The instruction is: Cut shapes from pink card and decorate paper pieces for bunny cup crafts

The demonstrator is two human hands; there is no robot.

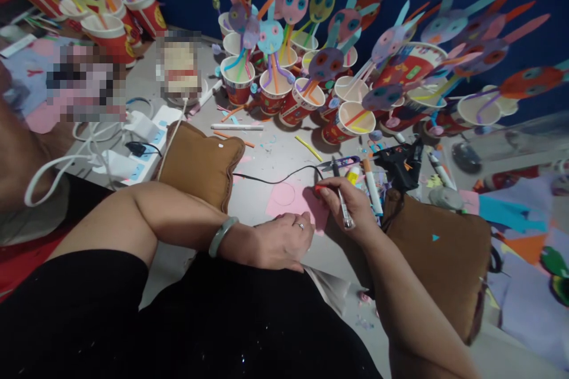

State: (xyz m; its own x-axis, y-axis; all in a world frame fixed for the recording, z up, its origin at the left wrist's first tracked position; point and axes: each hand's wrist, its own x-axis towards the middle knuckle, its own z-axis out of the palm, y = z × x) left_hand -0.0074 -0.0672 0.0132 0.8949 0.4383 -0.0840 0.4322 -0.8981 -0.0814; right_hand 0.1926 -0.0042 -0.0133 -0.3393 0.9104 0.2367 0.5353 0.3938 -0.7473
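Observation:
A sheet of pink paper (276,204) lies on the table in front of me, with a thin circle outlined on it. My left hand (284,241) rests palm down across the paper's near edge, fingers together and lightly bent, thumb apart; a ring and a bangle are on it. Above the paper's right side, my right hand (349,207) grips a clear-barrelled pen (342,204), its dark end pointing away from me. A small red piece (319,188) shows at the same hand's fingertips; its kind is unclear.
Paper cups (275,86) with paper rabbit heads on straws crowd the back. Brown cushions (200,160) flank my arms. A power strip (149,151) with cables lies left, beside another person's arm (26,130). Scissors (344,161), markers (372,186) and a black glue gun (402,163) lie right.

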